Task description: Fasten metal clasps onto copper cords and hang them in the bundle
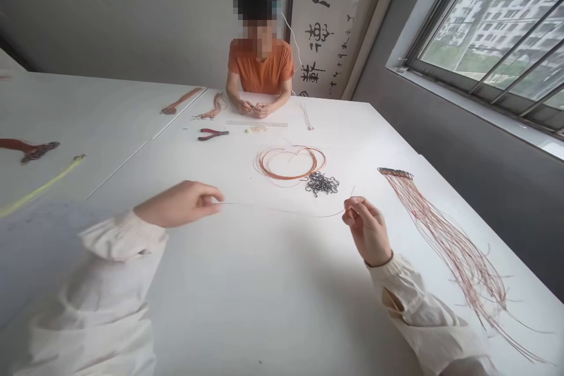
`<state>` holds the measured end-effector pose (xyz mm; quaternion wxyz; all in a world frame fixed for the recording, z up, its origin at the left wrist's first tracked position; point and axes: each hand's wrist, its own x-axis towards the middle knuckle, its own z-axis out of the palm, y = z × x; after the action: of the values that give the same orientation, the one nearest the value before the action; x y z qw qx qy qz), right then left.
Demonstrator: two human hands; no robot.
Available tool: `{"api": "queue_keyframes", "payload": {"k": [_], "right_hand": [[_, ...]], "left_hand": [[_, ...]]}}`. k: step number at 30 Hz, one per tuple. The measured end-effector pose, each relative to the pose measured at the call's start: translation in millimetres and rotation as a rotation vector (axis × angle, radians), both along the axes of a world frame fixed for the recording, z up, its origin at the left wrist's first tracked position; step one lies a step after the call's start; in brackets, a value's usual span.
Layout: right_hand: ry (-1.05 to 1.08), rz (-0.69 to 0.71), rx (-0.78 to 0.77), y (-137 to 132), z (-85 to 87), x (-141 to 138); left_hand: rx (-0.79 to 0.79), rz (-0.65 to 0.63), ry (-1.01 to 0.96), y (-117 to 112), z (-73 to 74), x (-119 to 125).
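Note:
A single thin cord (282,210) stretches slackly between my two hands above the white table (247,282). My left hand (183,203) pinches its left end with closed fingers. My right hand (368,229) pinches the right end, whose tip sticks up past the fingers. Beyond the cord lie a coil of orange cord (291,163) and a small heap of dark metal rings (322,183). To the right of my right hand lies a fan of finished red cords (445,235) with dark ends lined up at the top.
A person in an orange shirt (261,70) sits at the far edge, hands together on the table. Red-handled pliers (212,134), a clear ruler (258,124) and more cord bundles (214,108) lie near them. A yellow cord (42,188) and a red tassel (29,150) lie far left.

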<state>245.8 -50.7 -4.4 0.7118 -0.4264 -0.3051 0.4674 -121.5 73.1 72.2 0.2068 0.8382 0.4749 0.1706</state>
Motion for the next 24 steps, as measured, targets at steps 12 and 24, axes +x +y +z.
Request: {"api": "queue_keyframes", "payload": {"k": [12,24], "right_hand": [[-0.049,0.087,-0.075,19.7,-48.7,-87.2],[-0.748,-0.107,0.013,54.7,-60.7,-45.1]], "left_hand": [[-0.464,-0.150,-0.522,-48.5,-70.0,140.4],[-0.682,-0.075,-0.837,-31.8,-109.5,161.0]]}}
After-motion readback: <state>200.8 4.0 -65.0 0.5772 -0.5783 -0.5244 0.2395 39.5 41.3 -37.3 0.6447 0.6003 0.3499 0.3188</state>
